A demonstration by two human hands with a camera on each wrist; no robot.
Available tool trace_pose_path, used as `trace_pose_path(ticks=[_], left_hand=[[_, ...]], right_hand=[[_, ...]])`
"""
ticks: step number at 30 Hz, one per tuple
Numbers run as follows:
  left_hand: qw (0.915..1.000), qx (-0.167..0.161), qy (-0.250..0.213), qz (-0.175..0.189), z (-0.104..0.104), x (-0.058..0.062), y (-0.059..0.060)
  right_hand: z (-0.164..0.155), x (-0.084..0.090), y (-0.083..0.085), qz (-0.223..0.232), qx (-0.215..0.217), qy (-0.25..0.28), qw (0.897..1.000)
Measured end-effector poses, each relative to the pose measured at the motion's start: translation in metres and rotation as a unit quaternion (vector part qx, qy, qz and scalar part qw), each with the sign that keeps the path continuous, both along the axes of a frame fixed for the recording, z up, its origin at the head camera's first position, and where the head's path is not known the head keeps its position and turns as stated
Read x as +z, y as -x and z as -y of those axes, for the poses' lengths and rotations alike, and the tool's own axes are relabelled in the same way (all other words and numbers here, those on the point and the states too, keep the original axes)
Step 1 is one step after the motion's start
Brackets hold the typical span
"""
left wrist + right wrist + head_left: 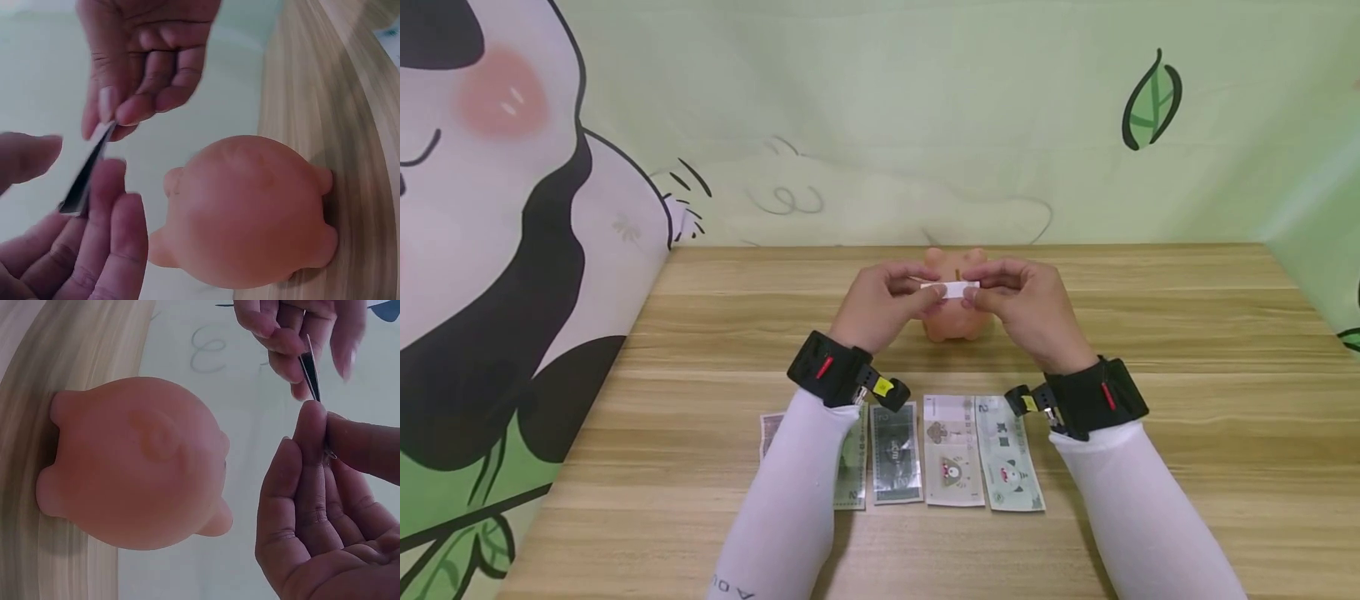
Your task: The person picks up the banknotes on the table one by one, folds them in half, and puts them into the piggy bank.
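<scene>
Item: folded note (pixel 950 289), pinched betw. left hand (pixel 880 304) & right hand (pixel 1026 308), above piggy bank (pixel 955 321). Risk: thick fold may jam at slot (pixel 957 274), or slip onto bench (pixel 1187 350).

Wooden table (pixel 1187 333) — pale, banded grain — stood against a light green wall (pixel 925 108). Cartoon mural: dark-outlined leaf (pixel 1152 98) at right, large pink-cheeked figure (pixel 497 250) at left. Light soft, even.
</scene>
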State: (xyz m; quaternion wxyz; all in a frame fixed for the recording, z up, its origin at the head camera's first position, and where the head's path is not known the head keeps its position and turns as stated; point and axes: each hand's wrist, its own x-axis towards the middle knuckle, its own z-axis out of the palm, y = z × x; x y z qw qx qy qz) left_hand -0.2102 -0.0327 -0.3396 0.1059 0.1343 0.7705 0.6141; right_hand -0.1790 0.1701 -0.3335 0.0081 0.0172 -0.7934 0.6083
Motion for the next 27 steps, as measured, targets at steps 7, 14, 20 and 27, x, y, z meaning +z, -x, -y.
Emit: trace_pose_path(ticks=[7,14,20,27], left_hand=[[0.9995,-0.016,-0.012,0.022,-0.0048,-0.0015,-0.0018],[0.9996,-0.013,-0.016,0.019,-0.0067,0.0002,-0.0024],[0.9999,-0.014,0.002,-0.005,-0.0071,0.0013,-0.0039],[0.9995,-0.032,0.001,-0.004,-0.0071,0.0015,-0.0042]], right_hand=[[0.0016,0.0003,-0.0008,-0.004,0.005,-0.018,1.000],[0.0033,-0.0010,0.0006,0.002,0.023,-0.018,1.000],[0.0075,-0.0030,0.0019,-0.001,0.042,-0.016,0.999],[0.0084,-0.0024,-0.0004,-0.012,0.045,-0.013,0.999]])
